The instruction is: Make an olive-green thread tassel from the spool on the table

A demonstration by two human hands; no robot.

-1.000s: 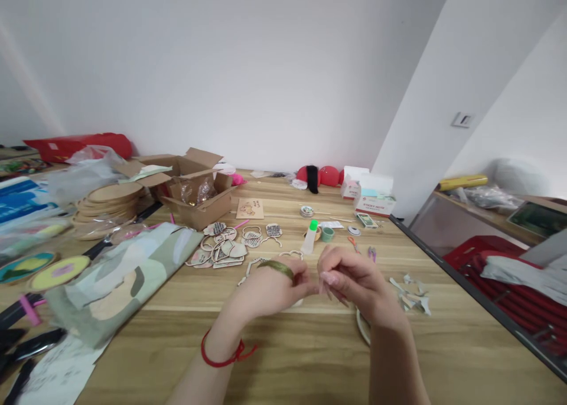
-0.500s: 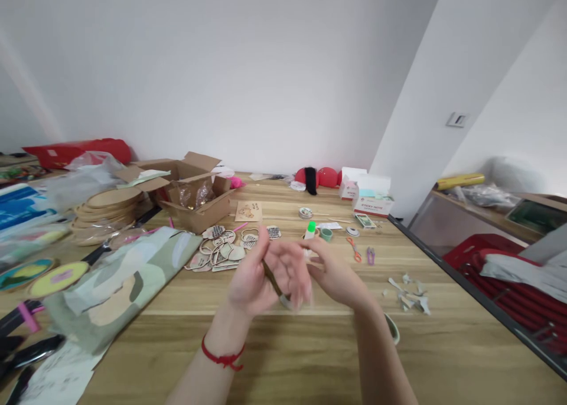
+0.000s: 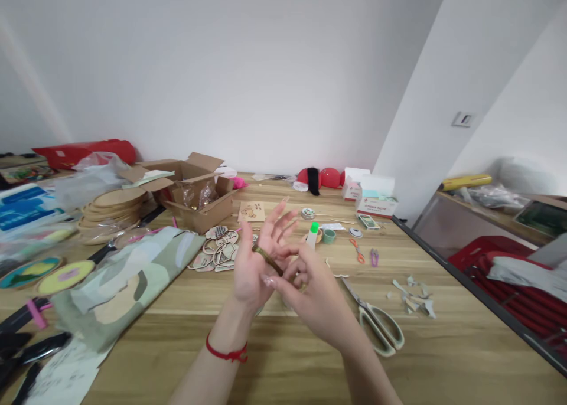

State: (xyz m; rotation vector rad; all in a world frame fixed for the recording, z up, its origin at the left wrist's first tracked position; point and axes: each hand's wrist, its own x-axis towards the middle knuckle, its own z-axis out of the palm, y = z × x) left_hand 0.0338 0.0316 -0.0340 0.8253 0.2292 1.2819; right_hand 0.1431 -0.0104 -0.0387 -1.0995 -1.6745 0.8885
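Band (image 3: 266, 256), olive, thread-like: lies across the palm of the left hand (image 3: 250, 272), which is turned up, fingers spread apart. Right hand (image 3: 314, 293): fingers bent in at the band's lower end; overlap and blur there, so cannot tell whether thumb and finger pinch it or merely touch.

Handling (judged): very light, limp, likely slick if silky; not brittle, but loose strands could snag or splay. Best hold: flat across the strands with finger pads, near where it crosses the palm, tension kept even.

Surroundings: scissors (image 3: 376, 325) on the table (image 3: 283, 369), just beside the right forearm, in the way of an outward elbow. Bottle (image 3: 312, 237), green-capped, upright beyond the right hand. Wooden cutouts (image 3: 218, 251) beyond the left hand. Scraps (image 3: 416, 301) to the right of the scissors; folded cloth (image 3: 133, 281) well left.
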